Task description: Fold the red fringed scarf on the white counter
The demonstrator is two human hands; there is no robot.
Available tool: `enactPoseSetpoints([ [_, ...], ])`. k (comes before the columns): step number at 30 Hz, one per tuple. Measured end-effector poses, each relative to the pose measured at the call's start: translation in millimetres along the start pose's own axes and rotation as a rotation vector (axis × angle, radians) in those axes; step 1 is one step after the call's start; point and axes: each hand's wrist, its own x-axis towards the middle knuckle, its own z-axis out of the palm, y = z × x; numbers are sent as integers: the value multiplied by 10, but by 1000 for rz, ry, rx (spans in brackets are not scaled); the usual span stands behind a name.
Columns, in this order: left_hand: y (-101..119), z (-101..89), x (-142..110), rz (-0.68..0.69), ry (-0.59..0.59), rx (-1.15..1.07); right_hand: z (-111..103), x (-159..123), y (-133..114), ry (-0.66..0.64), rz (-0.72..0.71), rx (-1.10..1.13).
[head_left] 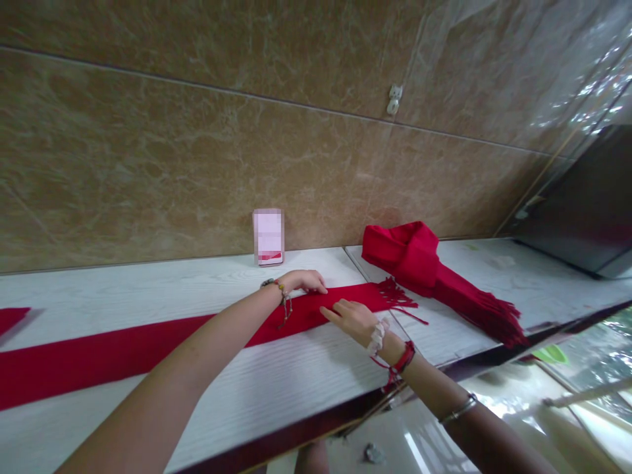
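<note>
Touching the flat scarf, left hand curled, right hand spread.

Brown marbled tiles cover the wall before me, pale grout lines running across it; a small white fitting sits on one seam; against the wall stands a long white wood-grained table with a dark front edge; a dark boxy piece looms at far right; below, the glossy pale floor catches streaks of light.

The flat scarf looks matt cloth, the tabletop wood-grained.
</note>
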Motion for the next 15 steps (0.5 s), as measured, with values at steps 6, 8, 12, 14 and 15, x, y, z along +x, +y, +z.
enactPoseSetpoints([
  [6, 8, -53, -90, 24, 11, -80, -30, -136, 83, 154, -60, 145],
  [8, 24, -69, -151, 95, 24, -144, -36, -178, 108, 174, -3, 234],
  [12, 64, -95, -267, 355, 117, -361, -35, -143, 86, 350, 310, 353],
  [14, 86, -118, -327, 427, 163, -397, -55, -70, 53, 494, 491, 455],
  [15, 99, -134, -360, 447, 175, -392, -77, -27, 34, 535, 559, 546],
])
